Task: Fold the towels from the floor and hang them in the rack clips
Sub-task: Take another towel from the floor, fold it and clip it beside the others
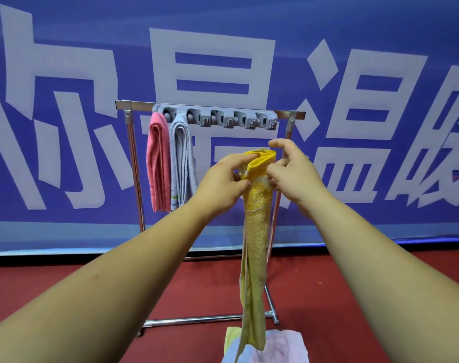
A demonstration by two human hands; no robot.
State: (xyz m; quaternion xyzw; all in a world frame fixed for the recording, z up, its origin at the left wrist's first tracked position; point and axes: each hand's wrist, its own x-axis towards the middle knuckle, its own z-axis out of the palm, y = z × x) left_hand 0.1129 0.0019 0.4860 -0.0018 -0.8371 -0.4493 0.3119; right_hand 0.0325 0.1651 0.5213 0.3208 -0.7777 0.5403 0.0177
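Note:
A yellow towel (254,231), folded into a long narrow strip, hangs down in front of me. My left hand (223,179) pinches its upper end from the left. My right hand (292,167) pinches the same folded end from the right. Behind them stands a metal rack (134,163) with a grey strip of clips (223,119) on its top bar. A pink towel (157,163) hangs in the leftmost clip. Right beside it, a pale blue-grey towel (182,161) hangs in the second clip. The clips to their right hold nothing.
More towels, pale yellow (232,336), light blue and light pink (283,347), lie in a heap on the red floor (66,279) below my hands. A blue banner with large white characters (212,61) covers the wall behind the rack.

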